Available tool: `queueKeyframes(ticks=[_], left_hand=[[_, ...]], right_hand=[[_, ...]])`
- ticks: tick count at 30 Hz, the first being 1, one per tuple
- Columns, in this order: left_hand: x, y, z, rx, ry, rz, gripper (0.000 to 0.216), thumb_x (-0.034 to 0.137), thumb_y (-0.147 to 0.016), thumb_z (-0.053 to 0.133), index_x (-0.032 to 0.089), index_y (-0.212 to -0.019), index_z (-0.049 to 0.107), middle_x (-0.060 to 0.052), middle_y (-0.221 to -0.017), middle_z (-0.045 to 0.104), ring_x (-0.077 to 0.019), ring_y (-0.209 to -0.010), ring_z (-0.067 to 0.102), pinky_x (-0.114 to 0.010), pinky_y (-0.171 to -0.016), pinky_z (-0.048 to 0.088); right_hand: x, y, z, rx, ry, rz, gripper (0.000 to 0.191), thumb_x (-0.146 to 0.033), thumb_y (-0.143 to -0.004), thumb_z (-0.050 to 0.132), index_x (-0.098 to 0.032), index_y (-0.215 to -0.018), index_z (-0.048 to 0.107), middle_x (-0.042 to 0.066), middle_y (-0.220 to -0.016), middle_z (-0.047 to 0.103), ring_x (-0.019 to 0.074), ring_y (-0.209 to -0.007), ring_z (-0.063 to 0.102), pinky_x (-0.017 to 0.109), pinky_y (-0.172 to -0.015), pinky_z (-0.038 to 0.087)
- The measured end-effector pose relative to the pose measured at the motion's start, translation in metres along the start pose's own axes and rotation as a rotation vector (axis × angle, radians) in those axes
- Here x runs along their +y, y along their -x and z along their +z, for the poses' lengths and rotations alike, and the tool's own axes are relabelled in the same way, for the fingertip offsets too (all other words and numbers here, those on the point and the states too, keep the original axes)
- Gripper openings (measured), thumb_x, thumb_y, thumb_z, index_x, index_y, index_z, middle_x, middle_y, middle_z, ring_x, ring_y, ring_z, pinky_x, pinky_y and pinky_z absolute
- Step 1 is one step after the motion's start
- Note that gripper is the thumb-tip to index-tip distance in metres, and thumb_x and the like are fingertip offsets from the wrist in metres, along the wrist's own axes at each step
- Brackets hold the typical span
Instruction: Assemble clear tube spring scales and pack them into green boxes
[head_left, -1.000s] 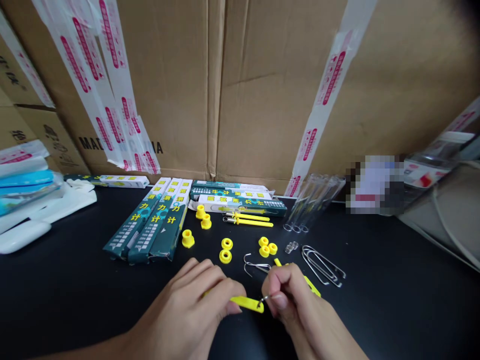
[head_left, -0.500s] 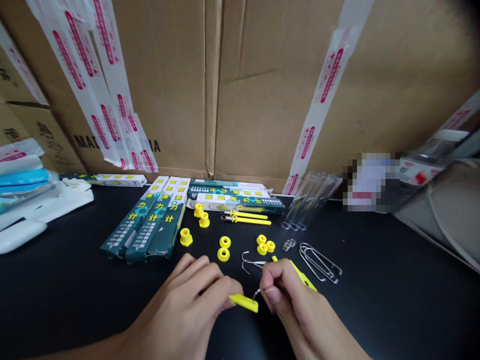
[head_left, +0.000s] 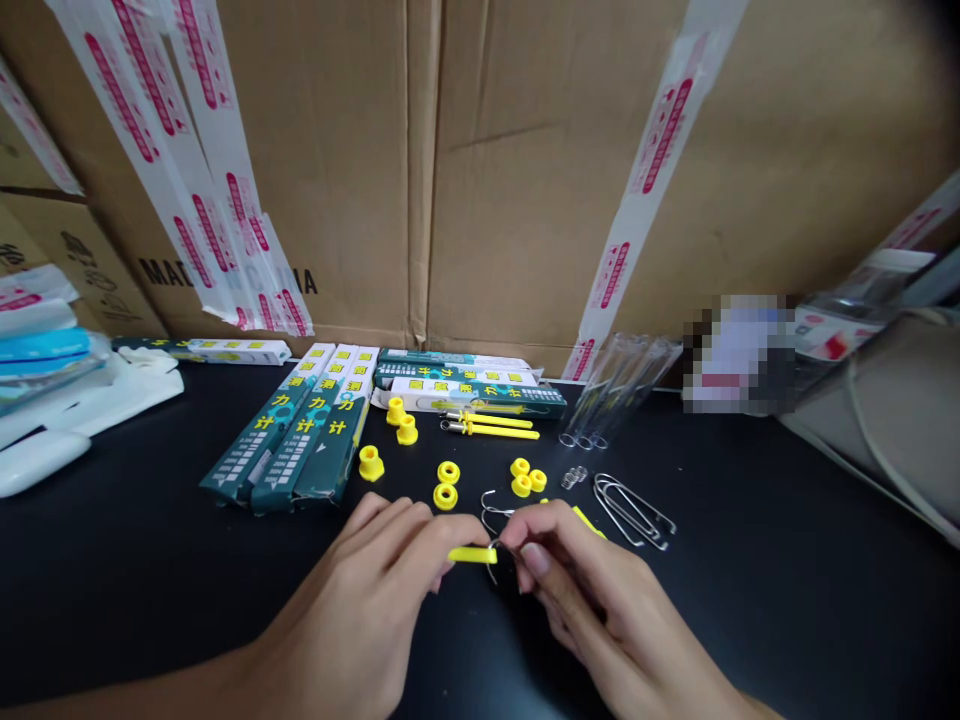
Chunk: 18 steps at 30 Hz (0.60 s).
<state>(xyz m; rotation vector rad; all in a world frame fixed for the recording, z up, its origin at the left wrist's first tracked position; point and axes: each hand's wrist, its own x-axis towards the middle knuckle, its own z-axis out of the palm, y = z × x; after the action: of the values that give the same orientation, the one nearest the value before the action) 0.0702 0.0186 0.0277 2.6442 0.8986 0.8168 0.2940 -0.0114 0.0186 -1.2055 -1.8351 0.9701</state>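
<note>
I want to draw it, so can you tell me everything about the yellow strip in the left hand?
The yellow strip is bright, narrow and looks like plastic. The left hand grips it, so only a short end shows. That end lies nearly level, pointing toward the right hand, seemingly above the black table. A thin, curved metal wire, held by the right hand, meets its tip; I can't tell whether it goes through.
</note>
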Motion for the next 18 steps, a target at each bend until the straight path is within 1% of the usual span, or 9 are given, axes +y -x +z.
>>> queueKeyframes(ticks=[2,5,7,9,11,12,14,16,18], left_hand=[[-0.0005,-0.0001,0.0007,0.005,0.022,0.014,0.054,-0.011,-0.084,0.033,0.026,-0.118,0.054,0.004,-0.084,0.06,-0.017,-0.073,0.056,-0.029,-0.071,0.039],[-0.0003,-0.0012,0.0015,-0.005,0.041,-0.004,0.054,-0.013,-0.083,0.033,0.025,-0.115,0.055,0.003,-0.088,0.061,-0.0169,-0.077,0.056,-0.029,-0.073,0.039],[0.0006,-0.0022,0.0012,-0.016,0.035,-0.01,0.049,-0.011,-0.087,0.035,0.025,-0.115,0.055,0.003,-0.092,0.063,-0.0175,-0.08,0.056,-0.03,-0.076,0.038],[0.0018,-0.0027,0.0004,-0.012,0.015,-0.003,0.036,-0.004,-0.095,0.041,0.024,-0.113,0.056,0.002,-0.096,0.064,-0.0186,-0.083,0.057,-0.031,-0.077,0.038],[0.0026,-0.0022,-0.0004,-0.013,0.005,0.005,0.025,0.003,-0.1,0.045,0.023,-0.11,0.057,0.002,-0.095,0.064,-0.0193,-0.082,0.056,-0.031,-0.075,0.038],[0.0028,-0.0017,-0.0007,-0.018,0.01,0.006,0.023,0.005,-0.101,0.046,0.023,-0.107,0.058,0.002,-0.092,0.063,-0.0192,-0.079,0.055,-0.031,-0.073,0.037],[0.0024,-0.0006,-0.0006,-0.027,0.032,0.006,0.026,0.003,-0.101,0.043,0.023,-0.1,0.06,0.001,-0.086,0.059,-0.0186,-0.074,0.052,-0.03,-0.07,0.036],[0.0017,-0.0002,0.0001,-0.018,0.041,0.029,0.03,0.001,-0.1,0.04,0.021,-0.092,0.06,0.001,-0.081,0.056,-0.0183,-0.072,0.05,-0.03,-0.068,0.034],[0.0012,-0.0009,0.001,0.005,0.033,0.068,0.03,-0.001,-0.1,0.038,0.02,-0.091,0.058,0.002,-0.079,0.057,-0.0181,-0.072,0.049,-0.031,-0.069,0.033]], right_hand=[[-0.001,-0.0008,-0.0018,0.038,0.085,-0.104,0.025,-0.02,-0.108,0.033,-0.028,-0.109,0.057,0.0,-0.089,0.061,0.0132,-0.067,0.054,0.023,-0.056,0.043],[-0.0027,-0.0033,-0.0042,0.066,0.162,-0.232,0.028,-0.009,-0.104,0.039,-0.028,-0.108,0.058,-0.001,-0.09,0.065,0.0134,-0.078,0.061,0.023,-0.07,0.049],[-0.0034,-0.0042,-0.0049,0.074,0.172,-0.252,0.028,-0.007,-0.102,0.043,-0.028,-0.108,0.06,-0.002,-0.09,0.067,0.0121,-0.077,0.064,0.021,-0.07,0.05],[-0.0034,-0.0037,-0.0045,0.082,0.169,-0.251,0.026,-0.007,-0.101,0.049,-0.028,-0.11,0.061,-0.003,-0.093,0.071,0.011,-0.078,0.067,0.019,-0.072,0.052],[-0.0023,-0.0021,-0.0035,0.083,0.169,-0.25,0.025,-0.007,-0.101,0.053,-0.028,-0.113,0.061,-0.004,-0.099,0.074,0.0106,-0.084,0.071,0.018,-0.076,0.054],[-0.0015,-0.0012,-0.003,0.08,0.175,-0.265,0.026,-0.007,-0.101,0.055,-0.028,-0.115,0.061,-0.003,-0.101,0.075,0.0108,-0.087,0.072,0.017,-0.079,0.054],[0.0004,0.0002,-0.0024,0.071,0.212,-0.324,0.027,-0.007,-0.1,0.056,-0.027,-0.119,0.06,-0.002,-0.104,0.077,0.0117,-0.089,0.074,0.018,-0.081,0.055],[0.0017,0.0002,-0.003,0.072,0.27,-0.412,0.027,-0.007,-0.101,0.055,-0.024,-0.121,0.06,0.001,-0.104,0.077,0.0132,-0.088,0.074,0.02,-0.08,0.057],[0.0018,-0.0007,-0.0048,0.07,0.328,-0.477,0.025,-0.008,-0.102,0.053,-0.021,-0.123,0.06,0.003,-0.103,0.077,0.0147,-0.085,0.073,0.023,-0.077,0.057]])
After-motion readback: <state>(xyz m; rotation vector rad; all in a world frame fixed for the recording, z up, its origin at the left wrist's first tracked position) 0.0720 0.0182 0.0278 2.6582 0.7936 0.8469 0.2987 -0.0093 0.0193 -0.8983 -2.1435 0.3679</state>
